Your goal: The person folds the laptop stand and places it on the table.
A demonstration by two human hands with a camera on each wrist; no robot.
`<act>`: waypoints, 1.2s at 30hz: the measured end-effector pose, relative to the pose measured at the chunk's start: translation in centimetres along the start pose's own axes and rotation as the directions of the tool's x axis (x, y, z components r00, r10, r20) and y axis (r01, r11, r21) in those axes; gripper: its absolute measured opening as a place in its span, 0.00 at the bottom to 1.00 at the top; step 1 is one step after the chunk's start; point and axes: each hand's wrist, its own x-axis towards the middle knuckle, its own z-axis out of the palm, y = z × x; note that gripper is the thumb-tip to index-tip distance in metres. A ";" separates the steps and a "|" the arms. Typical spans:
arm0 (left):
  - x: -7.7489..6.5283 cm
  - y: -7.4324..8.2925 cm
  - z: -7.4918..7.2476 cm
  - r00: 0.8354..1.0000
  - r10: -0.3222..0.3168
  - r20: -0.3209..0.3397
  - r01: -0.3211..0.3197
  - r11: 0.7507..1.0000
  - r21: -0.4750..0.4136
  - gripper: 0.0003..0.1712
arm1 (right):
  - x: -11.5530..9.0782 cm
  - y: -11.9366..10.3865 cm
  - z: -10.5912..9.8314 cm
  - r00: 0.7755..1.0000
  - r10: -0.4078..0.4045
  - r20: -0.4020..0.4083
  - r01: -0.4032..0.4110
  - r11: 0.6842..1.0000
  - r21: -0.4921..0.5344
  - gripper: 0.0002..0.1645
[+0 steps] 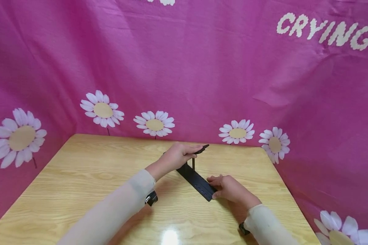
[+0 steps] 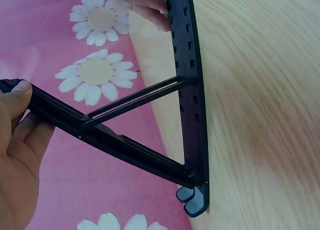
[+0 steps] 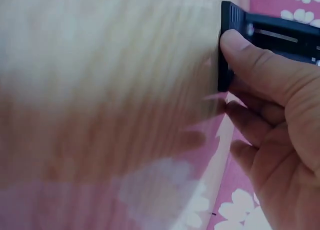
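While your left hand (image 1: 178,154) pinches the raised arm (image 2: 65,118) of the black stand (image 1: 190,175), your right hand (image 1: 231,190) grips its base (image 2: 195,135), apparently steadying it on the worktop (image 1: 79,177).

Two arms (image 1: 161,169) in long cream cloth sleeves (image 1: 116,207) reach forward. The bare left hand (image 1: 179,154) is higher and farther out, thumb and fingers pinching — the bare right hand (image 1: 231,190) is lower, its thumb across from its bent fingers.
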 end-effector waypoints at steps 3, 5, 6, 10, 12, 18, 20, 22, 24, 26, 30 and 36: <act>0.1 0.1 -0.1 1.000 0.009 -0.029 -0.009 1.000 -0.001 0.26 | 0.0 -0.1 -0.3 1.000 0.017 0.006 -0.017 1.000 0.017 0.31; 0.1 0.3 -0.1 0.999 0.007 -0.042 -0.006 1.000 0.006 0.26 | 0.0 0.1 -0.7 1.000 0.017 0.011 -0.017 1.000 0.011 0.30; 0.1 0.4 0.0 0.999 0.004 -0.048 -0.004 1.000 0.008 0.26 | 0.0 0.2 -0.8 1.000 0.012 0.012 -0.012 1.000 0.004 0.30; -0.1 0.5 0.2 0.998 -0.008 -0.057 0.009 1.000 0.006 0.26 | 0.0 0.3 -0.9 0.999 -0.043 0.018 0.044 0.997 -0.069 0.27; -0.2 0.3 0.2 0.998 -0.005 -0.062 0.005 1.000 -0.004 0.25 | 0.0 0.0 -0.6 0.998 -0.061 0.020 0.062 0.995 -0.080 0.27; -0.4 -0.4 -0.4 0.996 0.016 -0.087 -0.020 0.999 -0.044 0.21 | 0.0 -0.7 0.1 0.995 -0.096 0.022 0.097 0.992 -0.075 0.28; -0.4 -0.4 -0.7 0.997 0.013 -0.082 -0.017 0.998 -0.053 0.20 | 0.0 -0.6 -0.1 0.993 -0.110 0.033 0.112 0.992 -0.053 0.28; -0.4 -0.5 -0.8 0.997 0.002 -0.074 -0.006 0.999 -0.053 0.20 | 0.1 -0.4 -0.5 0.988 -0.143 0.054 0.145 0.989 -0.037 0.28; -0.4 -0.5 -0.9 0.997 -0.008 -0.075 0.004 0.999 -0.053 0.19 | 0.4 -0.1 -0.7 0.981 -0.178 0.073 0.182 0.982 -0.045 0.29; -0.5 -0.5 -0.8 0.997 -0.015 -0.080 0.011 0.999 -0.052 0.19 | 0.8 0.2 -0.7 0.974 -0.212 0.085 0.219 0.973 -0.076 0.29; -0.5 -0.7 -0.8 0.996 -0.014 -0.093 0.009 0.999 -0.054 0.18 | 1.5 0.2 -0.3 0.965 -0.246 0.088 0.254 0.962 -0.101 0.30; -0.8 -1.0 -0.9 0.996 -0.036 -0.083 0.026 0.993 -0.116 0.18 | 1.5 -0.6 0.1 0.973 -0.200 0.112 0.200 0.980 0.004 0.32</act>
